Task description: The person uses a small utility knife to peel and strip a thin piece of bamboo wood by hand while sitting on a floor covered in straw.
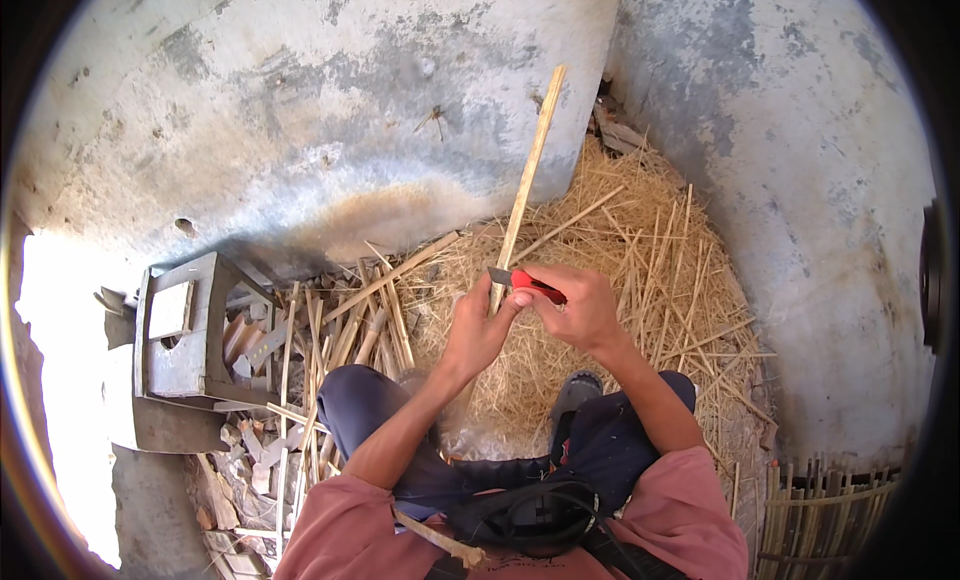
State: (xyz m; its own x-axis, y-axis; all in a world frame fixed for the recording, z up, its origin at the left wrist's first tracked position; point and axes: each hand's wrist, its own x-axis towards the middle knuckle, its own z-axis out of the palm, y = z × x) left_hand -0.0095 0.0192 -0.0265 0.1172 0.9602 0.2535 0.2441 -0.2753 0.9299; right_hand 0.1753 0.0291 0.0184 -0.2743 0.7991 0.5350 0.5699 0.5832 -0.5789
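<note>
My right hand (580, 305) is wrapped round a red and black utility knife (538, 285). Its grey blade (499, 276) points left and lies across a long, pale bamboo strip (530, 175). The lower part of that strip is gripped by my left hand (477, 328), whose thumb comes close to the knife's handle and my right thumb. From my hands the strip slants up and away to the right, its far end in front of the wall. Where the blade's edge meets the strip is too small to make out.
Straw-like shavings (640, 240) cover the floor between and beyond my knees. Several loose strips (380, 305) lie to the left, beside a wooden box (185, 330). Grey walls (330, 100) rise ahead and on the right; a slatted bamboo piece (825, 510) stands lower right.
</note>
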